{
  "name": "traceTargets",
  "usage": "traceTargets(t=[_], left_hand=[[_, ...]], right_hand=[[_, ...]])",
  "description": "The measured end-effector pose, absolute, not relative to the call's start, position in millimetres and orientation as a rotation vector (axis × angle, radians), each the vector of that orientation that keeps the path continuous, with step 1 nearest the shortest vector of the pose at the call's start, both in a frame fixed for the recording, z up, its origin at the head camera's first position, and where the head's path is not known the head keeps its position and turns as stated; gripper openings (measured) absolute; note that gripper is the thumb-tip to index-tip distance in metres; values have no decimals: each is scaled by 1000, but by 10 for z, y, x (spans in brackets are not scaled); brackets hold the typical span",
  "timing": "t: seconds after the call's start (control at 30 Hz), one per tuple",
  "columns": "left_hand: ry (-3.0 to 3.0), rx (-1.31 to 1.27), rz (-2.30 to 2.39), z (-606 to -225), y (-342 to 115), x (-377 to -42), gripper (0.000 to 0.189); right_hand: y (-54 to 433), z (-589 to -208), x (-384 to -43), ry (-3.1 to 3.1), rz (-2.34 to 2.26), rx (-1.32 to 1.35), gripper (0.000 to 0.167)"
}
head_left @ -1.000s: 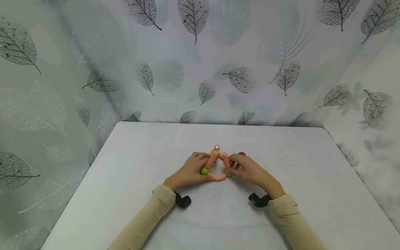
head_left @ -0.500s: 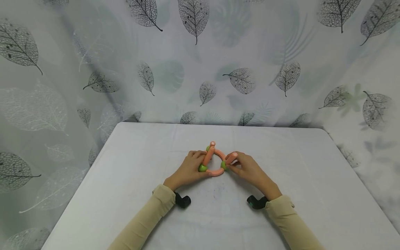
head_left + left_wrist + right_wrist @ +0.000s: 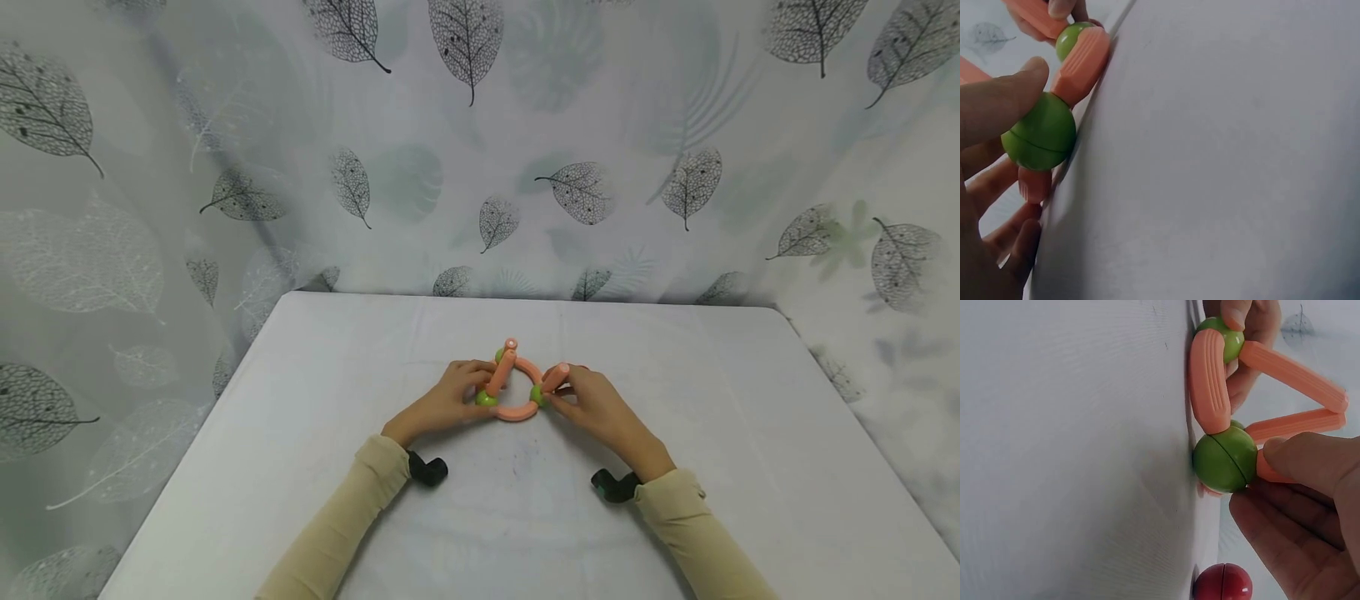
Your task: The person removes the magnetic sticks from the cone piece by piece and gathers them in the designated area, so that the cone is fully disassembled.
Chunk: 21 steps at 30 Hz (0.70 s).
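Observation:
A ring of curved orange rods (image 3: 516, 413) joined by green balls lies on the table in front of me. My left hand (image 3: 442, 398) holds the ring's left green ball (image 3: 1040, 134), its thumb on top and fingers spread behind. From that ball a straight orange rod (image 3: 501, 372) leans up toward a far rod (image 3: 511, 343). At the ring's right side, my right hand (image 3: 603, 408) pinches a tilted orange rod (image 3: 1272, 469) between thumb and fingers. Its lower end meets the right green ball (image 3: 1225, 459).
A red ball (image 3: 1222, 582) sits on the table beside the right hand, mostly hidden by it in the head view. White cloth covers the table (image 3: 360, 333). Behind it hangs a leaf-patterned curtain (image 3: 420, 233). Both wrists carry black cameras (image 3: 615, 486).
The right-hand rod has swung from nearly upright to tilting outward right. The ring has shifted slightly left and away. My left hand and wrist have drawn a little left.

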<state>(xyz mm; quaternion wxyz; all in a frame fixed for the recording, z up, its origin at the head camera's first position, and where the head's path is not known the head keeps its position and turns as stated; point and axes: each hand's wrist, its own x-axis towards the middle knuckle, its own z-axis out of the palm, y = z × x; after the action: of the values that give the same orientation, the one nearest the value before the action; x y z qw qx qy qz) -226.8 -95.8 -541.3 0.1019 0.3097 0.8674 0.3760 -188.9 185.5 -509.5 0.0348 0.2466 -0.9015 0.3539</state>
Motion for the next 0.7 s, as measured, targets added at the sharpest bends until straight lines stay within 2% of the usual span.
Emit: traceTargets(t=[0.7], left_hand=[[2442, 944, 1149, -5401, -1033, -2303, 26]], right_hand=[[1890, -5013, -1885, -2818, 1022, 691, 17]])
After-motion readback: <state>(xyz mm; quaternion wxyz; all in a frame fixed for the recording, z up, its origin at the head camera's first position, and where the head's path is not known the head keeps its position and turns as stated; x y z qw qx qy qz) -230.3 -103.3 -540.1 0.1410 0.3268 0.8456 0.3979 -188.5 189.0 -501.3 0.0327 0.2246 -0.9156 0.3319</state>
